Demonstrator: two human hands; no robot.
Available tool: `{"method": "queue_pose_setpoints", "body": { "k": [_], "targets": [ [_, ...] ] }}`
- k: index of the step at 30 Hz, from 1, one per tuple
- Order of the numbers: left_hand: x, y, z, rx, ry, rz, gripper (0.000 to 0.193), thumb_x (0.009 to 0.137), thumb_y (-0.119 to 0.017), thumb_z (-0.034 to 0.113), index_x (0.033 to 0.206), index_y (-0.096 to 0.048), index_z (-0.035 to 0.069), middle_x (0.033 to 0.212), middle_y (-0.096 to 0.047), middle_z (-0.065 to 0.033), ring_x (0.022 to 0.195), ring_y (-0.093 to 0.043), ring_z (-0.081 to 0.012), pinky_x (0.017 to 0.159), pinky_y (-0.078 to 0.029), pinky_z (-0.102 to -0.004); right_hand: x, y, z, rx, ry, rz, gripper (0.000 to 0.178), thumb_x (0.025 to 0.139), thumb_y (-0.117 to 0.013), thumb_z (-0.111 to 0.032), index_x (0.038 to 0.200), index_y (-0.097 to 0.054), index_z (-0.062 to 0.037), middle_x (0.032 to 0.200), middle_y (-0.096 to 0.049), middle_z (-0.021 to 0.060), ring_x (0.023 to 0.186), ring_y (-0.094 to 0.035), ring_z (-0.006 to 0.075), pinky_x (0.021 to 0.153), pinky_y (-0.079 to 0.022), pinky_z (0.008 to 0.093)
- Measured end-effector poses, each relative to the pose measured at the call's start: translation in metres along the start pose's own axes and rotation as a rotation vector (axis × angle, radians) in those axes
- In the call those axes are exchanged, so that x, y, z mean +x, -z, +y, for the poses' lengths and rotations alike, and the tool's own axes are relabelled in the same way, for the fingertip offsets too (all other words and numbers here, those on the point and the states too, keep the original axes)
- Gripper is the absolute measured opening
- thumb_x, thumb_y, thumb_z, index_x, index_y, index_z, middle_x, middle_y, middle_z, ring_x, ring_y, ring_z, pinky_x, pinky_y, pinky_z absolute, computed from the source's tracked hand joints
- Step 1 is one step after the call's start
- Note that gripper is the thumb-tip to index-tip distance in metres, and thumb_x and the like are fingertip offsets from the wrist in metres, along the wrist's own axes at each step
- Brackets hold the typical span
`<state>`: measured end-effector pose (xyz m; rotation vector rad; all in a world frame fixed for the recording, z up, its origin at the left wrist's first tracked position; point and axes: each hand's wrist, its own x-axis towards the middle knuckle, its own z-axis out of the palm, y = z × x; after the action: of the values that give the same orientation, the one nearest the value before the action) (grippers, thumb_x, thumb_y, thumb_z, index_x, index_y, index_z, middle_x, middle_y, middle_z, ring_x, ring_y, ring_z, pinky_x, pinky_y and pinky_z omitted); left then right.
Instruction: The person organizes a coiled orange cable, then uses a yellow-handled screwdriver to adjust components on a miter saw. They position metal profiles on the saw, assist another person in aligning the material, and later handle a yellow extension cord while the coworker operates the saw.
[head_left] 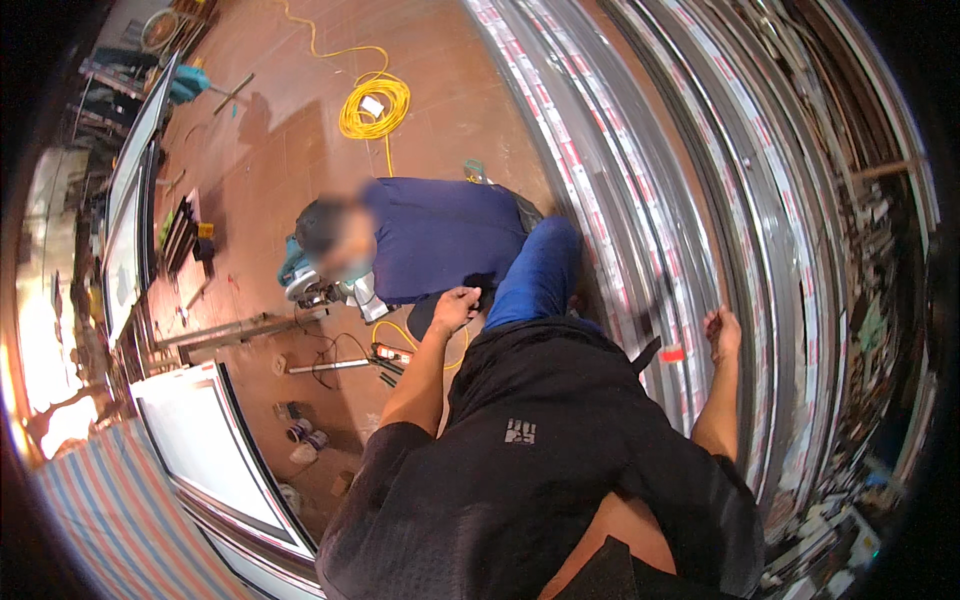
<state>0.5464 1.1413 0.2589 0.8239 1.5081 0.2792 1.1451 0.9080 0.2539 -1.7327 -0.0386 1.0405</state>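
My left hand [457, 310] hangs in front of my body with its fingers curled in, and nothing shows in it. Just beyond it is the dark blue shirt [450, 240] of a person bent low. My right hand [723, 333] is held out to the right, fingers loosely curled, and no object shows in it. Below that hand lie long metal profiles [640, 215] with red-and-white protective film; I cannot tell whether the hand touches them. A small red-orange piece [671, 354] shows left of my right hand. My blue trouser leg [540, 270] is stepped forward.
The person leans over a power saw [345, 293] on the floor. A coiled yellow hose [372, 108] lies ahead. Framed panels [215, 445] stand at the left, near a striped sheet [125, 515]. A long bar [235, 330] crosses the floor. Scrap [870, 300] piles along the right.
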Motion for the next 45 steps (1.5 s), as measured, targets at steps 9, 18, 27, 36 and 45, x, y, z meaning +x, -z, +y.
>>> {"method": "queue_pose_setpoints", "body": {
  "k": [9,18,27,36,45],
  "targets": [
    [0.107,0.002,0.038,0.238,0.165,-0.022,0.046,0.094,-0.071,0.044,0.111,-0.073,0.002,0.086,-0.070,-0.0044,0.070,-0.065,-0.0169,0.059,-0.050,-0.0306,-0.001,-0.077,0.086,-0.350,-0.342,-0.148,0.037,0.101,-0.056,-0.042,0.086,-0.067,-0.0100,0.072,-0.064,0.0052,0.066,-0.064,0.0179,0.058,-0.047,0.0314],
    [0.318,0.053,0.143,0.310,0.166,-0.048,0.051,0.095,-0.064,0.051,0.110,-0.075,0.003,0.091,-0.075,-0.0124,0.073,-0.071,-0.0275,0.069,-0.056,-0.0449,0.176,-0.343,-0.067,-0.548,-0.420,-0.247,0.030,0.101,-0.057,-0.037,0.098,-0.068,-0.0087,0.079,-0.067,0.0060,0.073,-0.068,0.0198,0.060,-0.049,0.0319],
    [0.416,0.178,0.434,-0.131,-0.196,0.201,0.041,0.096,-0.068,0.039,0.111,-0.074,0.001,0.090,-0.074,-0.0104,0.076,-0.070,-0.0170,0.073,-0.056,-0.0336,0.380,-0.640,-0.369,-0.231,0.012,-0.457,0.029,0.098,-0.066,-0.036,0.102,-0.063,-0.0081,0.081,-0.064,0.0047,0.073,-0.065,0.0180,0.060,-0.049,0.0280],
    [0.471,0.257,0.465,-0.330,0.095,0.423,0.045,0.095,-0.065,0.042,0.115,-0.074,0.004,0.099,-0.076,-0.0122,0.089,-0.074,-0.0217,0.080,-0.056,-0.0358,0.471,-0.849,-0.407,-0.832,-0.266,-0.616,0.033,0.099,-0.063,-0.039,0.109,-0.065,-0.0076,0.089,-0.068,0.0098,0.082,-0.066,0.0229,0.075,-0.054,0.0365],
    [0.479,0.273,0.402,-0.400,0.684,0.754,0.055,0.092,-0.063,0.056,0.100,-0.078,0.004,0.092,-0.077,-0.0144,0.086,-0.074,-0.0259,0.082,-0.056,-0.0386,0.547,-1.149,-0.486,-1.188,-0.378,-0.614,0.042,0.098,-0.062,-0.044,0.120,-0.061,-0.0086,0.094,-0.067,0.0080,0.080,-0.065,0.0206,0.070,-0.051,0.0350]
  ]
}}
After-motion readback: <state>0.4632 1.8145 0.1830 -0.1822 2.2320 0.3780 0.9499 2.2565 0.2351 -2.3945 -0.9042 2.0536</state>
